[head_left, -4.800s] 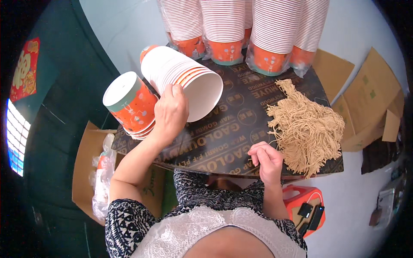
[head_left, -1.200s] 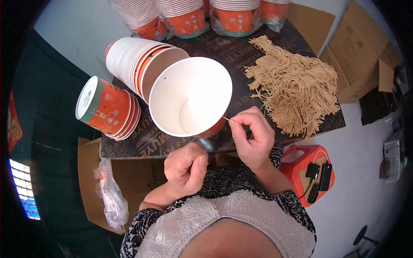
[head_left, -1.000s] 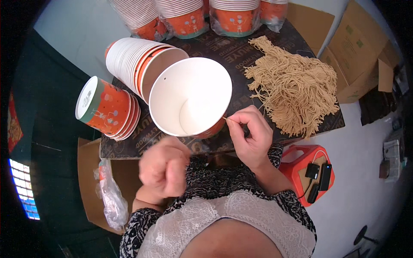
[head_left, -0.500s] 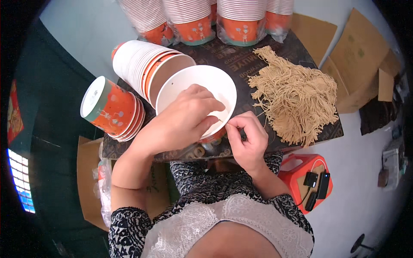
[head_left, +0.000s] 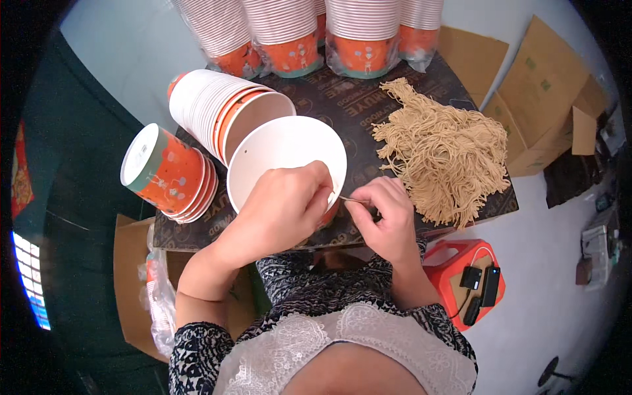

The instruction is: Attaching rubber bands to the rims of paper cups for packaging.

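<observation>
A white-lined paper bucket [head_left: 280,141] with an orange outside stands mouth up near the table's front edge. A small dark hole shows in its far left wall. My left hand [head_left: 286,204] reaches over its near side, thumb and fingers pinched just inside the right rim; what they grip is hidden. Just outside that rim, my right hand [head_left: 385,214] pinches a thin, dark, cord- or rod-like piece [head_left: 353,199] whose other end meets the rim. I cannot tell its exact kind. Right of the bucket lies a heap of tan cords [head_left: 451,158].
Nested paper buckets [head_left: 204,108] lie sideways behind, and a shorter upside-down stack [head_left: 172,172] leans at left. Bagged stacks [head_left: 283,39] line the back. Cardboard boxes [head_left: 540,99] stand at the right. A red stool [head_left: 454,280] holds black devices below the table [head_left: 359,99].
My left hand has drawn nearer and lower at the bucket's right rim, its fingers closing together. The right hand has shifted slightly away from the rim, exposing the thin dark piece. The bucket shifted slightly.
</observation>
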Tool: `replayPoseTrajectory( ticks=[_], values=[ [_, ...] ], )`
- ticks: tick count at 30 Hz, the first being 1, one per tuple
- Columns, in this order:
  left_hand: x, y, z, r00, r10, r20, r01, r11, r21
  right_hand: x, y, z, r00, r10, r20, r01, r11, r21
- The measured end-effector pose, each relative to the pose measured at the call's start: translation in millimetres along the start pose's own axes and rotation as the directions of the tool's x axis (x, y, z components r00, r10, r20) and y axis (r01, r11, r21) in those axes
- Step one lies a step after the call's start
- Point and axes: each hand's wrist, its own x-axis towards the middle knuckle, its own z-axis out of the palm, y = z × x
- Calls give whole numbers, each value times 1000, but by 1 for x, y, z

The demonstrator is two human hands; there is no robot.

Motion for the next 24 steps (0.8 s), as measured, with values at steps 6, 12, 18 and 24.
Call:
replayPoseTrajectory(
  ticks=[6, 12, 18, 24],
  values=[
    [-1, -1, 2, 997, -39, -62, 43, 997, 61, 3, -29, -6, 975, -214, 58, 208, 973, 97],
    [-2, -4, 2, 993, -43, -106, 53, 994, 93, 12, -41, -2, 970, -233, -74, 241, 964, 113],
    [-3, 7, -13, 991, -126, -39, 120, 984, -134, 41, -19, 0, 970, -147, -194, 178, 971, 158],
    [-6, -7, -7, 995, -84, 56, 101, 837, -539, 38, -4, 12, 996, -70, -58, 86, 933, 349]
  ],
)
